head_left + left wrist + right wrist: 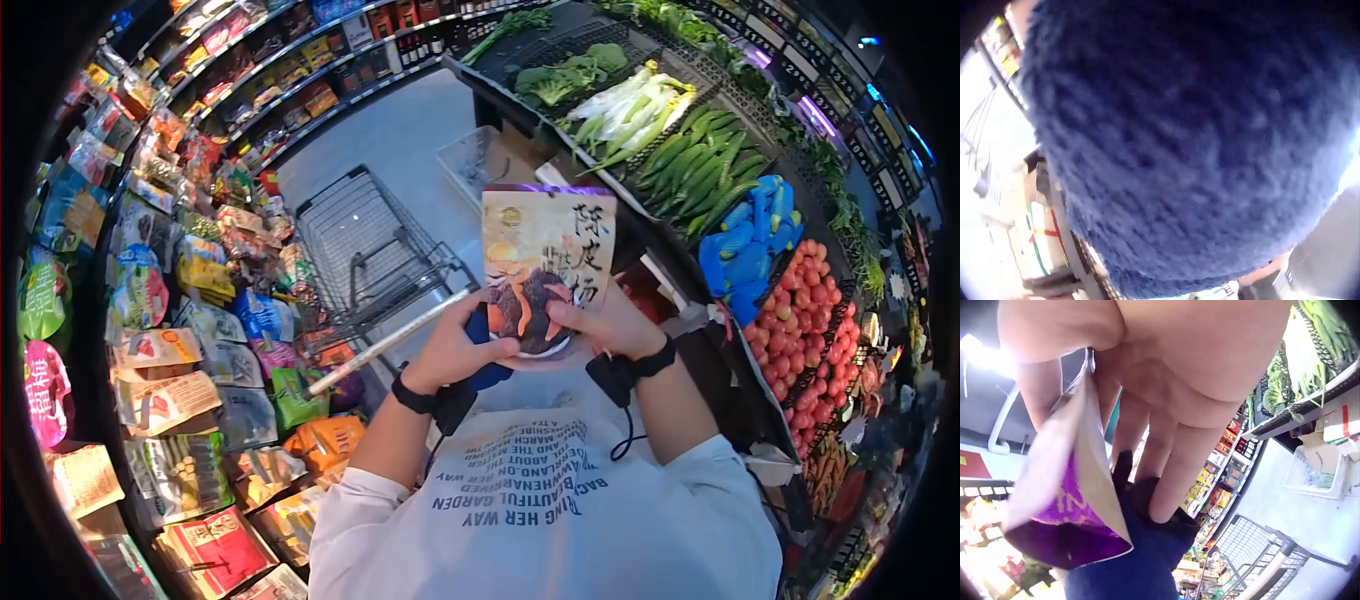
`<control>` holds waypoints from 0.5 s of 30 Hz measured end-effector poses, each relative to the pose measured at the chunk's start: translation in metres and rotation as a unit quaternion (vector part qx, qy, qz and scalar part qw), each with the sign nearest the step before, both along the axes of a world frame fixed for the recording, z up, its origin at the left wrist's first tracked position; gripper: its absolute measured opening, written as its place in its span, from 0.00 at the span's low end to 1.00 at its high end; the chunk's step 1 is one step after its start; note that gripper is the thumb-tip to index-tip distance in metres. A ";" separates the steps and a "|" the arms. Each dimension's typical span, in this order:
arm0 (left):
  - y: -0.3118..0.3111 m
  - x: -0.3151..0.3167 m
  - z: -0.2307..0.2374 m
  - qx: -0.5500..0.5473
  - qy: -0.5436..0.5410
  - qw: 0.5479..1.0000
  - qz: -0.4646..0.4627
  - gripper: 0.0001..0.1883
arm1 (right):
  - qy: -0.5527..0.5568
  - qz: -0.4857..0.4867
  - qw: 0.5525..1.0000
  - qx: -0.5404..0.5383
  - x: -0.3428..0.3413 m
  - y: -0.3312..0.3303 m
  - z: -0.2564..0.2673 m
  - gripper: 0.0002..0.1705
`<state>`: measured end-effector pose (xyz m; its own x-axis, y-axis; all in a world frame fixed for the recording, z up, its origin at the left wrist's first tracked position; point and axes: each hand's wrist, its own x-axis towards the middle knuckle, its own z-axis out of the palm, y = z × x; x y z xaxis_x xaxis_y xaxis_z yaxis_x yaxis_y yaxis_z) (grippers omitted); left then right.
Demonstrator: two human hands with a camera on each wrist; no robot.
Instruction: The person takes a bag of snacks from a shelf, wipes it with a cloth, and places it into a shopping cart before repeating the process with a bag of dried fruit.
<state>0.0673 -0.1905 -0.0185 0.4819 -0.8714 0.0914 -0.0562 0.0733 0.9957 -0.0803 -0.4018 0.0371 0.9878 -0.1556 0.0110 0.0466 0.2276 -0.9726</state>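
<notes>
A snack pouch (520, 240) with large black Chinese characters and a picture of dark fruit stands upright in front of the chest. My left hand (455, 345) grips its lower left edge, thumb across the front. On the opposite side, my right hand (620, 325) pinches the pouch with its thumb on the fruit picture. The right wrist view shows the purple bottom (1063, 540) of the pouch beside that hand's fingers. A fuzzy dark blue item (1179, 150) fills most of the left wrist view; in the head view it peeks out under the left hand, and its kind is hidden.
A wire shopping cart (375, 250) stands ahead to the left, its handle near the left forearm. Packaged snacks (170, 400) fill the left shelves. Along the right runs a produce stand with green peppers (700, 165), blue-wrapped produce (745, 250) and tomatoes (800, 330). A clear bin (475, 165) sits on the floor.
</notes>
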 end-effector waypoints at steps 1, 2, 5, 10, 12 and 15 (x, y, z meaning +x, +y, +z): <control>-0.023 -0.012 -0.010 0.007 -0.001 1.000 -0.010 0.33 | 0.028 -0.048 0.998 0.004 -0.031 -0.018 0.003 0.33; -0.028 -0.025 -0.013 -0.007 0.164 0.986 0.023 0.33 | 0.049 -0.091 0.995 0.015 -0.048 -0.026 0.005 0.33; -0.051 -0.040 -0.006 0.025 0.160 0.950 0.267 0.25 | 0.011 -0.141 0.990 0.015 -0.071 -0.069 -0.023 0.32; -0.101 -0.043 0.066 -0.133 0.004 0.944 0.303 0.20 | 0.068 -0.035 0.991 -0.113 -0.084 -0.069 -0.013 0.31; -0.113 -0.031 0.070 -0.120 -0.263 0.931 0.222 0.19 | 0.045 -0.034 0.977 -0.205 -0.075 -0.058 -0.016 0.30; -0.114 -0.044 0.046 -0.078 -0.231 0.964 0.104 0.16 | 0.028 -0.140 0.972 -0.188 -0.054 -0.055 -0.010 0.22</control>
<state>0.0228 -0.3040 0.0274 0.5214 -0.7183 0.4606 -0.5205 0.1600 0.8387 -0.1343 -0.4565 0.0270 0.9079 -0.4136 0.0675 0.0010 -0.1591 -0.9873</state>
